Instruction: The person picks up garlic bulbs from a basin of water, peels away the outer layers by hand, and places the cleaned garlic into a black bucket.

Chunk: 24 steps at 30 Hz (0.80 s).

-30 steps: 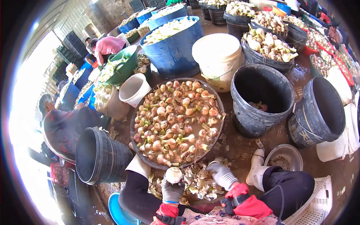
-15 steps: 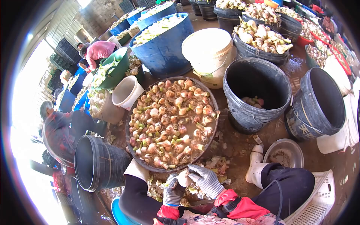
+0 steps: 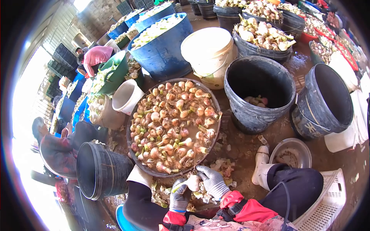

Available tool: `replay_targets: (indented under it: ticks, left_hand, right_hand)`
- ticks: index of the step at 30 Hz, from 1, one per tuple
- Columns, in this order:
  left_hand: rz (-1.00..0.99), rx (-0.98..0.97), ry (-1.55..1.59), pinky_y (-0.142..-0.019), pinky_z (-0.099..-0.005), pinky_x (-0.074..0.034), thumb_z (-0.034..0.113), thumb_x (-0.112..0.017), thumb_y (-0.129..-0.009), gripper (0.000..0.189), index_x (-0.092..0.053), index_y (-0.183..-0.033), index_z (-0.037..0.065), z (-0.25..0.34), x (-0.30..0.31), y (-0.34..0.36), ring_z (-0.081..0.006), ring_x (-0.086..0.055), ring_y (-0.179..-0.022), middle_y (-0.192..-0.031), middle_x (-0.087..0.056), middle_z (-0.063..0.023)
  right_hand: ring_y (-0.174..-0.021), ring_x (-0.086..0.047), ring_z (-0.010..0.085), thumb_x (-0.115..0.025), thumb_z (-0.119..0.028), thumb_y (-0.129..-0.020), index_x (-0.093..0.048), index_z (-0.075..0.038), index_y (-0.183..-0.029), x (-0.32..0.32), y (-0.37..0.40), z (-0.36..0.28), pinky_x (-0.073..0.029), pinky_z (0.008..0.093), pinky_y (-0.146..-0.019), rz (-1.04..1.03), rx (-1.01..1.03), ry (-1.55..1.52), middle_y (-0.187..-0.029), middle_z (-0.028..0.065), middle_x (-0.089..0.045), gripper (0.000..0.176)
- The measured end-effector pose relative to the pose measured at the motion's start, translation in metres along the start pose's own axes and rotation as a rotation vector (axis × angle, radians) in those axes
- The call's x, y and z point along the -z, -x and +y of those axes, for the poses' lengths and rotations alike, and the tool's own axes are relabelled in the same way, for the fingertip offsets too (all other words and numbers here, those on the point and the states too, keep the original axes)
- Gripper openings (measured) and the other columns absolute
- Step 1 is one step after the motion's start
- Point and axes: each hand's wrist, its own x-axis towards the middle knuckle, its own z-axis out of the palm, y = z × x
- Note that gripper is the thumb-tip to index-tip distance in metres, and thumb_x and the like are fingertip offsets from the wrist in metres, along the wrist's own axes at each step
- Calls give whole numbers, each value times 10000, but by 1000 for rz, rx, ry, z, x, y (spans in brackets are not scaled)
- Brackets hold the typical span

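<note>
A pale garlic bulb [image 3: 193, 183] with a green stem sits in my left hand [image 3: 179, 197], whose gloved fingers are closed around its stem end. Just to the right, my right hand [image 3: 215, 184] in a grey striped glove is held beside the bulb, fingers stretched toward the tub's rim and seemingly empty. Beyond both hands stands a wide round tub [image 3: 219, 143] of murky water, full of unpeeled garlic bulbs [image 3: 165, 125] with cut stems. Peeled skins [image 3: 223, 167] lie scattered on the floor under and around my hands.
Black buckets stand at left [image 3: 106, 169] and right [image 3: 250, 111], the right one with a few bulbs inside. A metal bowl [image 3: 304, 154] and white crate [image 3: 327, 192] lie by my right leg. Co-workers [image 3: 58, 150] sit at left among blue tubs [image 3: 154, 61].
My right hand has come away from the bulb, its fingers now nearer the tub's rim. The bulb remains in my left hand, tilted with its stem more visible. The co-worker at left has leaned.
</note>
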Motion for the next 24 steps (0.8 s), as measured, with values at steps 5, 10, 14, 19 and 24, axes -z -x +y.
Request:
replay_targets:
  ticks: [5,10,14,19,24]
  left_hand:
    - [69,-210,-674,-923,-443,-471,255,-613,-862,294,-555,-1104,98,-6,3,4,-277,-554,-1089,-1187,-573,-101]
    - [122,132,225,-923,-453,-475,227,-637,-850,304,-575,-1119,100,-6,0,-24,-286,-551,-1110,-1189,-586,-99]
    - [-60,94,87,-982,-444,-418,176,-568,-885,325,-554,-1190,63,-3,-52,-91,-267,-533,-1139,-1216,-577,-110]
    - [-413,191,84,-986,-376,-413,271,-543,-922,415,-454,-1252,36,10,-176,-183,-264,-517,-1132,-1194,-559,-141]
    - [-489,-18,-216,-842,-391,-506,274,-597,-896,425,-512,-1245,47,41,-244,-176,-234,-605,-955,-1092,-607,-114]
  right_hand:
    - [-793,-573,120,-586,-46,-869,-614,-28,-1099,6,-7,45,-470,255,-761,41,-483,-499,-908,72,-645,233]
    - [-781,-593,155,-579,-127,-868,-647,-69,-1051,10,2,74,-473,289,-769,-155,-440,-2,-852,98,-661,204]
    - [-930,-631,288,-565,-119,-853,-632,-48,-1065,2,4,95,-474,327,-844,-252,-202,186,-1014,154,-662,233]
    - [-874,-639,282,-550,-96,-847,-631,-51,-1077,6,-2,74,-480,322,-807,-239,-331,84,-983,159,-667,248]
    - [-903,-630,292,-546,-104,-842,-632,-71,-1082,12,-12,77,-478,325,-810,-306,-335,118,-1015,162,-656,257]
